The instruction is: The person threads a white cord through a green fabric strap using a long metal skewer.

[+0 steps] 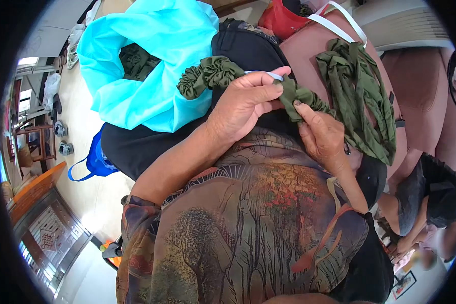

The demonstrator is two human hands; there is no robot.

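My left hand point(248, 104) is closed in a pinch, with a thin whitish strip point(271, 74) at its fingertips and green fabric beside it. Bunched dark green fabric point(215, 73) shows behind that hand, gathered into tight ruffles. To the right of my left fingers, the gathered green fabric point(309, 97) continues, and my right hand point(321, 134) grips it between thumb and fingers. What lies inside the folds is hidden. Long green fabric strips point(357, 93) hang over a pink seat just past my right hand.
A bright turquoise bag point(152, 96) with more green fabric point(137, 63) inside is at the left. Below it sits a blue bag point(97, 157). A red bag point(283, 20) with white handles rests on the pink seat point(304, 43). Other people point(425, 197) are at the lower right.
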